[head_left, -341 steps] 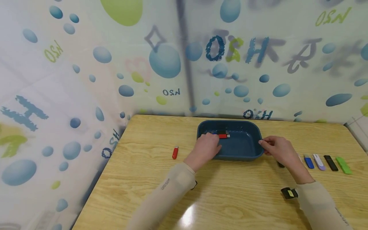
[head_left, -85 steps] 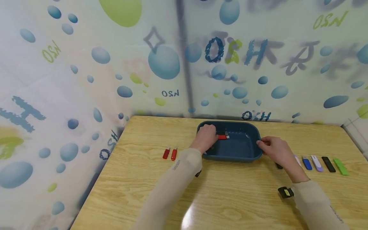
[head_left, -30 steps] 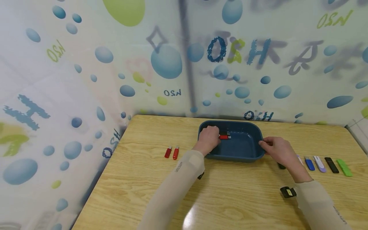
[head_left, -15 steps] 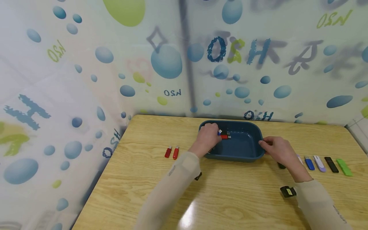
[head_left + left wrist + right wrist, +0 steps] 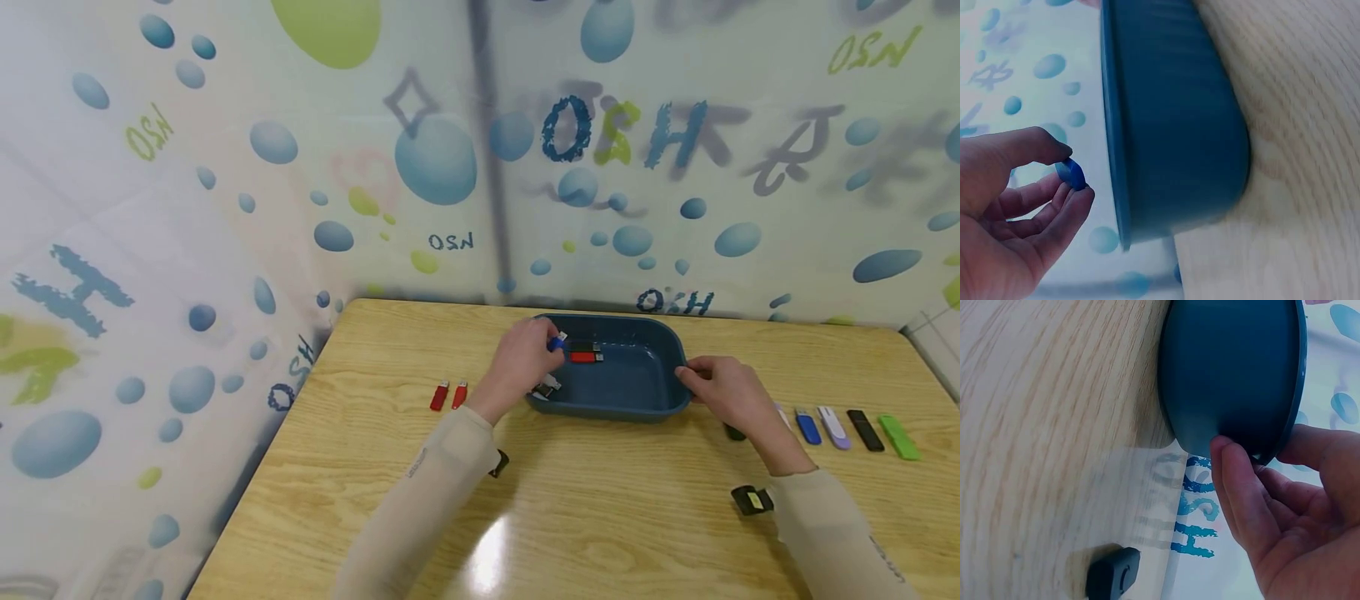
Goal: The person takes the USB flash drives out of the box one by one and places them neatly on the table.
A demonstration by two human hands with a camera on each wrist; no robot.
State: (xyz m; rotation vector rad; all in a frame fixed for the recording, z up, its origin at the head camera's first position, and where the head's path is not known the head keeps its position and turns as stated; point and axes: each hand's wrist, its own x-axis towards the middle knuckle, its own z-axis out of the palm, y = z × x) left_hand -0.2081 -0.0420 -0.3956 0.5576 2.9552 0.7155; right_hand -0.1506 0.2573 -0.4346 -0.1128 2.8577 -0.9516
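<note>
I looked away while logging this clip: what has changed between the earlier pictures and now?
A dark red stick now lies left of the bright red one. The left hand now pinches a blue stick and has shifted leftward with it. Unchanged: the right hand at the bin's right rim, and the right-hand row of sticks.

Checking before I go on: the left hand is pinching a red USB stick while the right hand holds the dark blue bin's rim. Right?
Not quite: the left wrist view shows the left hand pinching a blue USB stick, not a red one. The right hand does hold the dark blue bin by its rim.
</note>
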